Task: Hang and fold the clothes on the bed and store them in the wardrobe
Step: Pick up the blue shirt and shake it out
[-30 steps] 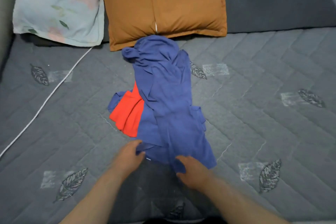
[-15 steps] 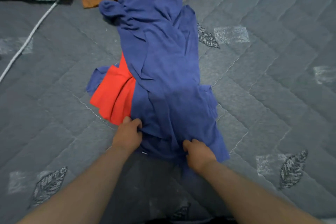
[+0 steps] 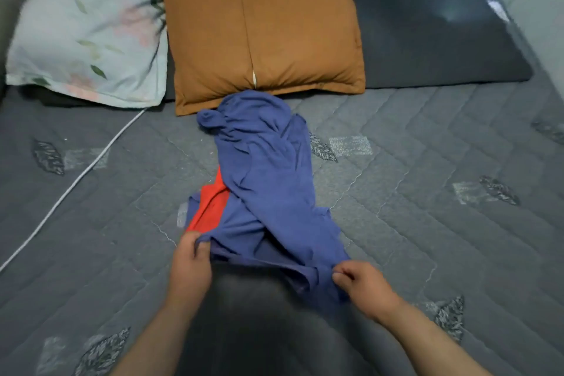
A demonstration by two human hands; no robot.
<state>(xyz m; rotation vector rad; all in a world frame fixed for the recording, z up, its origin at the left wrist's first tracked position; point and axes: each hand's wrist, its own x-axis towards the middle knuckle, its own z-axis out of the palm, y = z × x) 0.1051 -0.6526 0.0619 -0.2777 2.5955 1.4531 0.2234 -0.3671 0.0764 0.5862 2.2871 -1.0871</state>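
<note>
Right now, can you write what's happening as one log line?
left hand: gripping hem | right hand: pinching hem | blue garment: crumpled on bed | red garment: underneath | step: picking up

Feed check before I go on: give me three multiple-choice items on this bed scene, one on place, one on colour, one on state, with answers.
1. The far end of the blue garment lies against:
A. floral pillow
B. brown pillow
C. white cord

2. The cloth under it is:
A. green
B. yellow
C. red

3. The near hem is:
A. pinched by both hands
B. lying untouched
C. held by one hand

Answers:
1 B, it reaches the brown pillow.
2 C, red cloth shows at its left.
3 A, left hand and right hand each grip it.
</note>
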